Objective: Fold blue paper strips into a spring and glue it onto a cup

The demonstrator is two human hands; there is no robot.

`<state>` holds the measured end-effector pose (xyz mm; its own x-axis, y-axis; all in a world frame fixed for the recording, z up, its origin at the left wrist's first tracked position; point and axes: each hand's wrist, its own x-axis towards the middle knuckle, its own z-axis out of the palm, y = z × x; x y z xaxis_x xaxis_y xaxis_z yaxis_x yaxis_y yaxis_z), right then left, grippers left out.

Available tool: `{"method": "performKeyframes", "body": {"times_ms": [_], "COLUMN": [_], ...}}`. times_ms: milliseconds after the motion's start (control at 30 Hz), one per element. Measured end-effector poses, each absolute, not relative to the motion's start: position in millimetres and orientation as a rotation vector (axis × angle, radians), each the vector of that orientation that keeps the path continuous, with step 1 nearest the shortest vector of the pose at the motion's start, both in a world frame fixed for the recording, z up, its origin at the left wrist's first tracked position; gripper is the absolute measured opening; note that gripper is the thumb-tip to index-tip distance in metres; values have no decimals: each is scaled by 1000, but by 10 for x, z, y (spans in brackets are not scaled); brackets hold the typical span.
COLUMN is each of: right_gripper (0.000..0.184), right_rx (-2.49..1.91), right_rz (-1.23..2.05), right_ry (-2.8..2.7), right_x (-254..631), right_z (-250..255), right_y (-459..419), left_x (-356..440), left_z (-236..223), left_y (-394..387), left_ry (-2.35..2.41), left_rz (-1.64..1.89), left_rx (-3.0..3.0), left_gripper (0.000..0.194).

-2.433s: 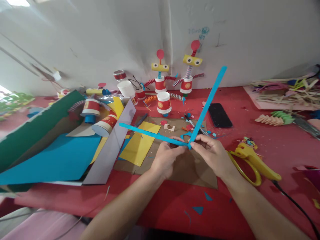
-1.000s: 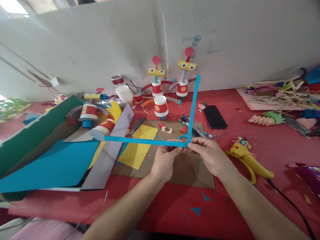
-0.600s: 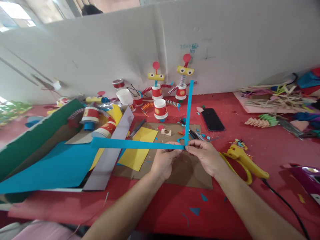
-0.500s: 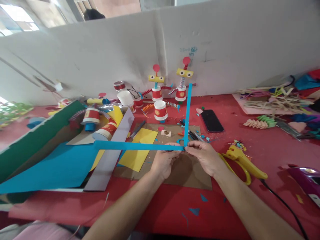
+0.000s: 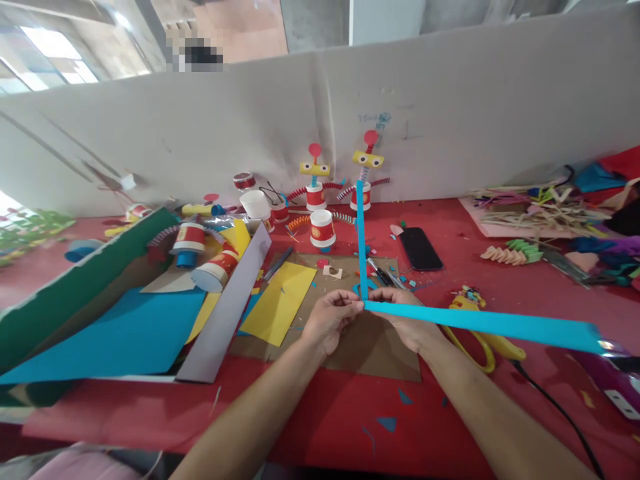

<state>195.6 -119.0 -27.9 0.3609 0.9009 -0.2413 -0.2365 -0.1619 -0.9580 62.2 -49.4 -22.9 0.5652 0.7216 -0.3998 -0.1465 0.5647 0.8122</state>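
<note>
Two long blue paper strips meet at a corner between my hands, above a brown cardboard sheet (image 5: 380, 347). One paper strip (image 5: 361, 240) points away from me toward the paper-cup figures. The other paper strip (image 5: 480, 320) stretches to the right, crossing over my right wrist. My left hand (image 5: 333, 320) pinches the corner between thumb and fingers. My right hand (image 5: 400, 313) is closed at the same corner from the other side, partly covered by the strip. A yellow paper sheet (image 5: 280, 303) lies left of my hands on the cardboard.
Paper-cup figures (image 5: 316, 197) with folded-paper arms stand at the back against a grey partition (image 5: 225, 127). A green-sided box (image 5: 90, 280) holds coloured paper at left. At right lie a phone (image 5: 421, 248), a yellow glue gun (image 5: 500, 347) with a cord, and paper strips (image 5: 525, 207).
The strip that stretched left from the corner now lies folded over to the right. The far-pointing strip leans slightly left. Both hands stay at the corner.
</note>
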Motion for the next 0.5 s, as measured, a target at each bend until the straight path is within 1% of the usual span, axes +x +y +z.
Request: {"method": "performKeyframes", "body": {"times_ms": [167, 267, 433, 500], "right_gripper": [23, 22, 24, 22], "right_rx": [-1436, -1468, -1478, -1479], "right_rz": [1017, 982, 1009, 1042], "right_ry": [-776, -813, -858, -895], "right_x": [1927, 1922, 1953, 1962], "right_z": [-285, -293, -273, -240], "right_y": [-1213, -1223, -1236, -1247], "left_x": [614, 613, 613, 614], "left_z": [-208, -218, -232, -231], "left_y": [-531, -545, -545, -548], "left_ry": [835, 868, 874, 861], "left_rz": [640, 662, 667, 677], "left_rx": [897, 958, 1007, 996], "left_gripper": [32, 32, 32, 30]}}
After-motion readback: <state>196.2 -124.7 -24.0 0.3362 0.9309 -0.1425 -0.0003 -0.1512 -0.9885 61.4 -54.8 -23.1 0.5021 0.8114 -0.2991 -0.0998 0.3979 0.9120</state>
